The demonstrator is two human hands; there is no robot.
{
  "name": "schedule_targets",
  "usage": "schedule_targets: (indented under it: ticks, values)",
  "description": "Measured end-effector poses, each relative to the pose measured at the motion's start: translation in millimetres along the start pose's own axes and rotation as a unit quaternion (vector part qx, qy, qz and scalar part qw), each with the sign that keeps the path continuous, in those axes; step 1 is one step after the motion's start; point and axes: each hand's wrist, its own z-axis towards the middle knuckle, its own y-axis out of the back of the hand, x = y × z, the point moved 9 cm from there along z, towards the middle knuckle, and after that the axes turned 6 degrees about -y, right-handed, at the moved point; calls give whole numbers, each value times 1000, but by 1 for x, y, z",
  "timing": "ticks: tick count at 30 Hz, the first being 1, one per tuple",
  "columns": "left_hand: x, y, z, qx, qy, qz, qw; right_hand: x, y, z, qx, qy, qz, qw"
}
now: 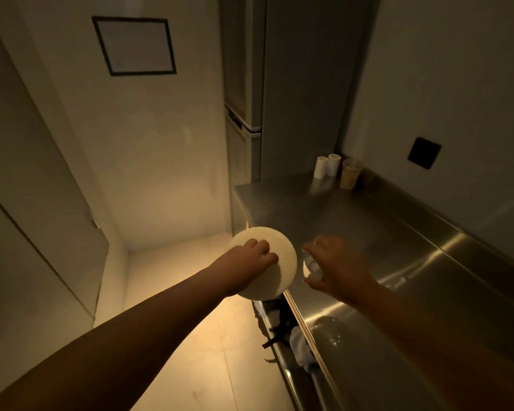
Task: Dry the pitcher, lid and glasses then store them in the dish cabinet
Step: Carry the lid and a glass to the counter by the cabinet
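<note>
Running from the near right toward the far wall, one steel counter (368,232) fills the right side, with a tall grey fridge (279,84) standing at its far end. On the left wall hangs one dark-framed notice (134,46). At the counter's far corner stand two white cylinders (327,166) and, touching them, one clear cup (350,173) of pale drink, all upright and well apart from the hands. One round pale lid (267,262) is held just off the counter's left edge, its flat face turned up toward the camera; the left hand (247,262) grips it with fingers curled over its top. Beside it, the right hand (336,262) curls round one clear glass (310,264), mostly hidden, so its tilt cannot be told. Below the counter edge, dark clutter and pale cloth (300,345) lie on a shelf
</note>
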Motion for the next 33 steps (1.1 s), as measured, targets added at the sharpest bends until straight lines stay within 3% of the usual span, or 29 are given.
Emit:
schedule_targets:
  ticks: [14,17,22,33]
  values:
    - [214,-97,162,57,-47,-83,994,-61,-92,258,-2,-180,19,983]
    - [232,-111,204,61,-126,-42,989,-81,-107,288,-7,-214,15,977]
    - [246,-133,266,69,-187,-31,980,-125,-132,310,5,-264,12,964]
    - [246,-183,363,111,-245,-43,962,-221,-180,380,21,-347,21,938]
